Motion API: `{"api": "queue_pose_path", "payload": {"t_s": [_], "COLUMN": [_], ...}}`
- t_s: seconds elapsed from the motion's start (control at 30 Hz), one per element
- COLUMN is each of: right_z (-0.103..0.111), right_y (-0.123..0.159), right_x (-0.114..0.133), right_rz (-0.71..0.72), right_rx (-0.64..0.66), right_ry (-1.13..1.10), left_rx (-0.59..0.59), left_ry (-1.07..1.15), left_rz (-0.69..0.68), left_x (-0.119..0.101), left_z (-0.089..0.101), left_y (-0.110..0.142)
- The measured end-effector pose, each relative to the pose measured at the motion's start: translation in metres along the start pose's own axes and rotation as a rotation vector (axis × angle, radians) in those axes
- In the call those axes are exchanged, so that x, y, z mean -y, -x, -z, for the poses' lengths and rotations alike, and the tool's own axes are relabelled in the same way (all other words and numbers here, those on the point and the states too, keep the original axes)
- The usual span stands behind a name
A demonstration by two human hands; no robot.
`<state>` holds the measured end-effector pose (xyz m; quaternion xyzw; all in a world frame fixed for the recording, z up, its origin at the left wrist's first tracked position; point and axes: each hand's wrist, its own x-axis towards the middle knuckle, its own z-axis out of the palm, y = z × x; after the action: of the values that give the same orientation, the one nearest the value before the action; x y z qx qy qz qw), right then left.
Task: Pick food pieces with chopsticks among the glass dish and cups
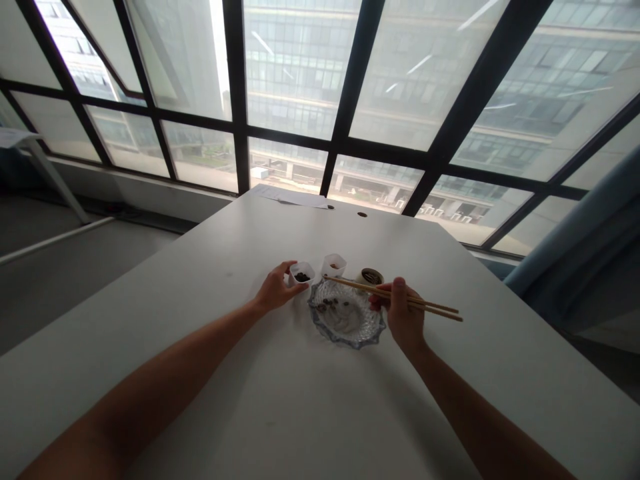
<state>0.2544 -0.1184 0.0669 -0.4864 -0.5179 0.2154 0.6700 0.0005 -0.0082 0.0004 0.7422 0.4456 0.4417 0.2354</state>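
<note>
A glass plate (363, 333) with a scalloped rim lies on the white table (280, 393), with several small dark bits on its far left part. My right hand (403, 317) grips a pair of wooden chopsticks (435, 308), whose tips reach over the plate's far edge. My left hand (275, 288) holds a small white cup (302, 274) with dark pieces inside, just left of the plate. A second white cup (333, 265) and a small round container (371, 276) stand behind the plate.
Sheets of paper (293, 196) lie at the table's far edge. Two small holes (361, 215) show in the tabletop there. Large windows with dark frames rise behind. Another table's leg (55, 183) stands at far left; a blue curtain (585, 267) hangs at right.
</note>
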Motion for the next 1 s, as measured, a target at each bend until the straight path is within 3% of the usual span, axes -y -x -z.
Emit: {"api": "queue_pose_path", "payload": {"t_s": [0.1, 0.27, 0.33, 0.57, 0.73, 1.0], "right_z": [-0.013, -0.031, -0.031, 0.001, 0.017, 0.014], "right_y": [0.002, 0.004, 0.005, 0.011, 0.015, 0.015], "right_x": [0.003, 0.005, 0.006, 0.002, -0.008, -0.014], "right_rz": [0.174, 0.417, 0.431, 0.194, 0.045, -0.028], "right_rx": [0.080, 0.435, 0.444, 0.174, 0.192, 0.203], "right_ry": [0.088, 0.352, 0.380, 0.178, 0.170, 0.159], "left_rx": [0.012, 0.027, 0.028, 0.026, 0.038, 0.043], "left_ry": [0.001, 0.032, 0.028, -0.012, -0.023, -0.023], "left_rz": [-0.008, -0.018, -0.018, 0.004, 0.025, 0.027], "left_x": [-0.002, -0.007, -0.007, -0.010, -0.013, -0.012], "left_z": [0.001, 0.003, 0.003, 0.005, 0.007, 0.007], "left_y": [0.001, 0.002, 0.002, 0.002, 0.003, 0.003]}}
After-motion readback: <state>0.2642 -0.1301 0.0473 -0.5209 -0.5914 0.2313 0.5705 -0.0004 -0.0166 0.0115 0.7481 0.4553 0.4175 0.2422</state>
